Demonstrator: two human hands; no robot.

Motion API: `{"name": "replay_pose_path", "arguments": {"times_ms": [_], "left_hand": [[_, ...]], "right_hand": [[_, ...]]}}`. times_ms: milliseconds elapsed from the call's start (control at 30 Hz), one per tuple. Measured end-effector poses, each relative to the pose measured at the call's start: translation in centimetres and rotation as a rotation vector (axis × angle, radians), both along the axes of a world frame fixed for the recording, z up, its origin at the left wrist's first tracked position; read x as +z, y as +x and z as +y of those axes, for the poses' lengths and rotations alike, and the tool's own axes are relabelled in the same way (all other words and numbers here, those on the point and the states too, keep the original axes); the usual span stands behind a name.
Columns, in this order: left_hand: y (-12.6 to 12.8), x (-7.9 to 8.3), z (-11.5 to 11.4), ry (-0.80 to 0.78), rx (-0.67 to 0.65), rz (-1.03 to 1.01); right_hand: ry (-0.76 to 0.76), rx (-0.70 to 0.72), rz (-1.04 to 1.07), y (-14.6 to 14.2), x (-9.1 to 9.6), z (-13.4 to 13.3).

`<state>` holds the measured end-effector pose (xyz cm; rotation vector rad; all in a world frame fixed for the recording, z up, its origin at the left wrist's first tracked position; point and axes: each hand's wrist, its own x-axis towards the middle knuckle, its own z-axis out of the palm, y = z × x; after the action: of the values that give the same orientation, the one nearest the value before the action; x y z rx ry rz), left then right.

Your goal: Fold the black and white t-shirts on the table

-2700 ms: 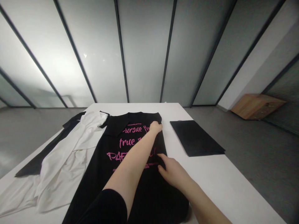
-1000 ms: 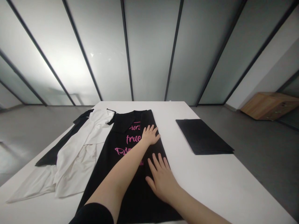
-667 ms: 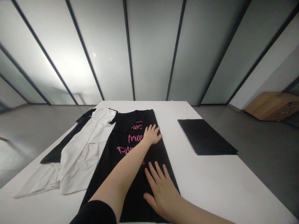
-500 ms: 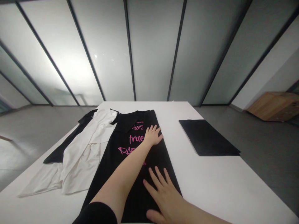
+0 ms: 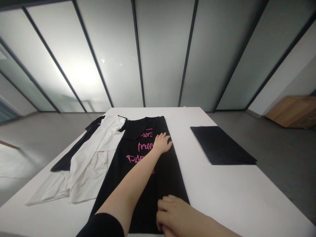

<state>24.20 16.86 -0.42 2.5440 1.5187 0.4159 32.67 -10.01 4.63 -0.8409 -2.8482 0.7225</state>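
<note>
A black T-shirt [image 5: 143, 191] with pink lettering lies lengthwise before me, its right side folded inward over part of the print. My left hand [image 5: 162, 143] rests flat on the folded strip near the top, fingers spread out, and my forearm crosses the lettering. Close to the bottom hem, my right hand [image 5: 174, 214] has its fingers curled and closed on the shirt's fabric; the fingertips are partly hidden. To the left lies a loose white shirt [image 5: 93, 164], overlapping another black garment [image 5: 76, 148].
The white table [image 5: 207, 194] holds all the clothing. Toward its right edge lies a flat black folded item [image 5: 222, 144]. A wooden box-like piece [image 5: 293, 112] stands on the floor at far right. Frosted glass panels [image 5: 163, 52] form the wall beyond.
My right hand has gone from lying flat with spread fingers to curled and closed, and has drawn back toward the hem. The left hand stays on the folded strip.
</note>
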Motion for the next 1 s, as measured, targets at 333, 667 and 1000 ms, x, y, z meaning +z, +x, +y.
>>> {"name": "replay_pose_path", "arguments": {"times_ms": [333, 667, 1000], "left_hand": [[-0.1, 0.0, -0.2, -0.004, -0.015, 0.07], [-0.2, 0.4, 0.1, -0.027, -0.046, 0.128], [-0.1, 1.3, -1.7, 0.178, -0.073, 0.036]], "right_hand": [[-0.097, -0.329, 0.326, 1.4, 1.6, 2.5], [-0.025, -0.292, -0.055, 1.7, -2.0, 1.4], [-0.105, -0.162, 0.05, 2.5, -0.8, 1.5]]}}
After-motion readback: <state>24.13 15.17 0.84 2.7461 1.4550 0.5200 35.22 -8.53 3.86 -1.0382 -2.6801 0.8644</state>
